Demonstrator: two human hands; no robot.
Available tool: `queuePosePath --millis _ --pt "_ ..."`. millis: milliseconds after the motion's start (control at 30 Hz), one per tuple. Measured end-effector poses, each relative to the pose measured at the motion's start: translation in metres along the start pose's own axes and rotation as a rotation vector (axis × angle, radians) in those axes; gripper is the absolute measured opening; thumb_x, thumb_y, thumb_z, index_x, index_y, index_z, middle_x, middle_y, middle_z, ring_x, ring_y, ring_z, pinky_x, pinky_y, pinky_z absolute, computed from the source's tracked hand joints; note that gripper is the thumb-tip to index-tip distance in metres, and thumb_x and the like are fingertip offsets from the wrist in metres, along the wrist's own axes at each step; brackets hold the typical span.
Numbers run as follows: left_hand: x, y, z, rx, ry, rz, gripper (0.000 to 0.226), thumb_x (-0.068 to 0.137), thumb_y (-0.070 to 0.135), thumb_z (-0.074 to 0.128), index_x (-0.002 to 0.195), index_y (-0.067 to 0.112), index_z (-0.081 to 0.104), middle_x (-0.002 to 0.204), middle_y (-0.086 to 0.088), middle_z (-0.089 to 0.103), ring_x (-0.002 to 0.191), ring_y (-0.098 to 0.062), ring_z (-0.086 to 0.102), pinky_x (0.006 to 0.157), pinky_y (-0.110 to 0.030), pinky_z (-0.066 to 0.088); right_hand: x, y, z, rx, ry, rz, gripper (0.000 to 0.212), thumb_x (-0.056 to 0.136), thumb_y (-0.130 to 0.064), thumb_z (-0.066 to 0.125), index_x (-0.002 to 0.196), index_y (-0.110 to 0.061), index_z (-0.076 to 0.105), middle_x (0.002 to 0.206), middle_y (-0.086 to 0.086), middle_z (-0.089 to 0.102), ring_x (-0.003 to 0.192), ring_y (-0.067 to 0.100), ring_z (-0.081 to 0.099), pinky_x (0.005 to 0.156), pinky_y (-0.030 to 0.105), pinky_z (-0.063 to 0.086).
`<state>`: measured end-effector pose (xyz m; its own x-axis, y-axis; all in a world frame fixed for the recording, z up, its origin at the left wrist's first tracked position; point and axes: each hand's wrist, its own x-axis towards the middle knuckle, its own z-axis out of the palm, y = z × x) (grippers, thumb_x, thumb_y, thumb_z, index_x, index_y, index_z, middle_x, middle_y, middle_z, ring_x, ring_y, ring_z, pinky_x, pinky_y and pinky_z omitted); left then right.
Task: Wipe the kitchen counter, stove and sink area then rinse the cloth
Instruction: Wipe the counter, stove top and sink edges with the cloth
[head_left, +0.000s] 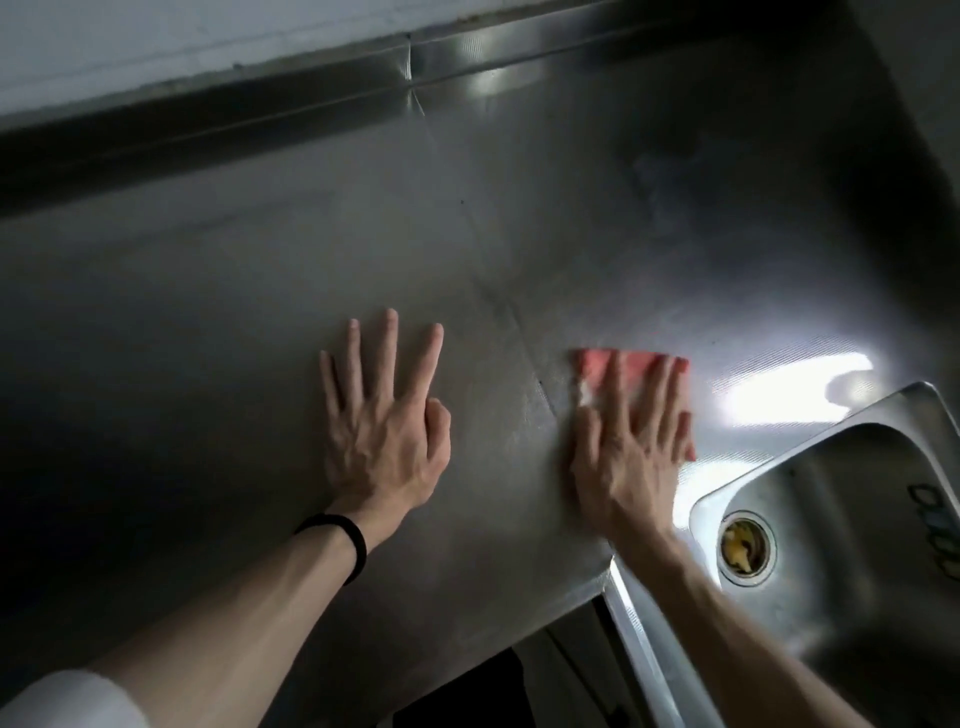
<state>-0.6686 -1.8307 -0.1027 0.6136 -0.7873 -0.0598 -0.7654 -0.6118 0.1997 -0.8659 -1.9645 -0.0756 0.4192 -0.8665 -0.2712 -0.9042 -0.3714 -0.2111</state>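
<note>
A pink cloth (636, 366) lies flat on the stainless steel counter (260, 291), just left of the sink. My right hand (631, 457) presses flat on top of the cloth with fingers spread, covering most of it; the hand looks blurred. My left hand (384, 426) rests palm down on the bare counter to the left, fingers apart, holding nothing. A black band circles the left wrist.
The steel sink (852, 603) sits at the lower right, with a round drain (745, 545) holding yellowish bits. A raised steel backsplash (311, 93) runs along the far edge under a pale wall. The counter's front edge drops off at the bottom centre.
</note>
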Motion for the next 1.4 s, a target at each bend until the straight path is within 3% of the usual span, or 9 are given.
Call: queuePosePath --millis 167,367,500,700,933,1100,1200,1300,1400 --pt "0.0 0.0 -0.004 0.019 -0.024 -0.012 0.073 0.095 0.041 0.038 0.166 0.037 0.021 0.176 -0.009 0.014 0.159 -0.044 0.015 0.126 -0.065 0.015 -0.099 -0.037 0.047 -0.055 -0.063 -0.347 0.066 0.107 -0.047 0.035 0.167 -0.03 0.015 0.175 0.016 -0.001 0.162 0.034 -0.001 0.125 0.052 0.014" --pt "0.002 0.004 -0.016 -0.007 -0.087 -0.05 0.071 0.095 0.041 0.041 0.165 0.033 0.029 0.175 -0.011 0.018 0.159 -0.042 0.016 0.126 -0.066 0.014 -0.065 -0.012 0.033 -0.085 -0.042 -0.455 0.065 0.106 -0.052 0.036 0.166 -0.034 0.019 0.175 0.013 0.008 0.162 0.029 0.005 0.13 0.044 0.003" --pt "0.014 0.024 -0.026 -0.098 -0.054 -0.151 0.078 0.087 0.032 0.051 0.163 0.026 0.036 0.169 -0.016 0.027 0.153 -0.047 0.025 0.122 -0.07 0.019 0.017 0.04 -0.007 -0.061 0.001 -0.311 0.064 0.107 -0.054 0.024 0.167 -0.035 0.01 0.175 0.014 -0.004 0.162 0.028 -0.009 0.131 0.047 0.004" --pt "0.068 0.073 -0.023 -0.132 -0.024 -0.135 0.078 0.091 0.035 0.044 0.166 0.032 0.02 0.171 -0.016 0.018 0.148 -0.046 0.03 0.121 -0.068 0.018 0.148 0.158 -0.08 -0.048 0.011 -0.029 0.07 0.103 -0.06 0.014 0.167 -0.036 0.001 0.174 0.013 -0.013 0.161 0.029 -0.015 0.13 0.055 0.003" --pt "0.082 0.101 0.004 -0.063 -0.01 -0.227 0.07 0.096 0.043 0.03 0.166 0.04 0.019 0.175 -0.014 0.01 0.16 -0.042 0.009 0.126 -0.067 0.01 0.18 0.169 -0.101 0.049 0.05 0.149 0.073 0.1 -0.056 0.014 0.168 -0.028 0.009 0.174 0.017 -0.007 0.161 0.031 -0.013 0.129 0.055 0.004" --pt "0.081 0.105 0.009 0.015 0.031 -0.237 0.071 0.097 0.039 0.036 0.166 0.038 0.02 0.174 -0.017 0.013 0.159 -0.044 0.012 0.126 -0.067 0.011 0.049 0.102 -0.045 -0.005 -0.03 -0.159 0.068 0.108 -0.044 0.039 0.168 -0.026 0.013 0.174 0.021 -0.004 0.161 0.038 -0.01 0.128 0.057 0.01" --pt "0.08 0.108 0.007 0.023 0.033 -0.235 0.071 0.097 0.038 0.036 0.166 0.037 0.02 0.174 -0.018 0.013 0.159 -0.045 0.012 0.125 -0.068 0.011 -0.037 0.074 -0.007 0.003 -0.046 -0.371 0.069 0.1 -0.051 0.049 0.164 -0.036 0.028 0.173 0.016 0.017 0.161 0.032 0.015 0.122 0.05 0.024" --pt "0.081 0.107 0.007 0.024 0.039 -0.236 0.072 0.096 0.039 0.034 0.166 0.037 0.02 0.174 -0.018 0.013 0.159 -0.045 0.013 0.125 -0.069 0.012 -0.031 0.087 -0.008 0.004 -0.059 -0.434 0.064 0.098 -0.054 0.048 0.16 -0.044 0.035 0.171 0.008 0.024 0.159 0.025 0.025 0.122 0.046 0.026" --pt "0.081 0.106 0.01 0.019 0.053 -0.242 0.071 0.096 0.039 0.035 0.166 0.038 0.02 0.174 -0.016 0.013 0.158 -0.045 0.014 0.124 -0.07 0.013 0.025 0.134 -0.036 -0.015 -0.011 -0.44 0.058 0.108 -0.051 0.031 0.164 -0.044 0.019 0.173 0.013 0.011 0.162 0.03 0.01 0.125 0.05 0.02"
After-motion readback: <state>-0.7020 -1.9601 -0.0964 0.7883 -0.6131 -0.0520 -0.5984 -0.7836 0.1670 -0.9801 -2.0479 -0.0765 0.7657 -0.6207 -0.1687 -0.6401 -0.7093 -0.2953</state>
